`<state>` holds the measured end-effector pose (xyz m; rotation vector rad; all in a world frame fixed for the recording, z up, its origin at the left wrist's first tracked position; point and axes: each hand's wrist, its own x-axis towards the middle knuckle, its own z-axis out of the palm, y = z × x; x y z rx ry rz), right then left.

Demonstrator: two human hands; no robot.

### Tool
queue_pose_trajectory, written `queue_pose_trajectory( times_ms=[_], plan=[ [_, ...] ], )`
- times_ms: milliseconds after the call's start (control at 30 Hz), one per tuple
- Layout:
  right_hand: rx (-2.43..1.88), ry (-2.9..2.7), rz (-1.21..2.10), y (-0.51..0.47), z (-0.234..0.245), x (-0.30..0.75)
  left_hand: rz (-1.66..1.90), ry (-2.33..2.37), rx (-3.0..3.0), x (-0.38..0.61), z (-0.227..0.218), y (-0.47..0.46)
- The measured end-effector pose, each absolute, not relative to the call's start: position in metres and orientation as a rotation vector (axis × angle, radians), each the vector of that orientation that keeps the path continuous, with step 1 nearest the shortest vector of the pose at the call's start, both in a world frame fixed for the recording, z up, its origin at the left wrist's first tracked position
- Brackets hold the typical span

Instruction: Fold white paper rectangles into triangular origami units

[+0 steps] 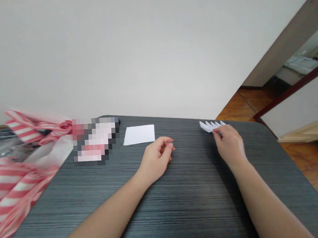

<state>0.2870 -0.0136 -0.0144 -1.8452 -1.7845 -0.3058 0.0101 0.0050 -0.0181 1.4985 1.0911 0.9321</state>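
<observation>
I find the accordion-pleated white paper strip (205, 126), right of frame, already creased and pinched tightly by the right hand (229, 142), while the half-open left hand (156, 157), seemingly empty, rests near the flat white paper rectangle (139, 134), left of centre, unpleated.

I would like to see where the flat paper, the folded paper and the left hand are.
Flat paper (139, 135): head view, middle of its white surface.
Folded paper (207, 127): head view, on its visible pleats.
Left hand (156, 156): head view, middle of the hand.
</observation>
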Motion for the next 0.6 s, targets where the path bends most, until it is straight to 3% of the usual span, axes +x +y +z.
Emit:
queue_pose_trajectory(
  times_ms=[600],
  plan=[
    [-1.879,-1.782,-0.297,-0.0111,-0.0214,0.2855,0.902,1.083,1.561,0.0062,-0.0189,0.005]
  ],
)
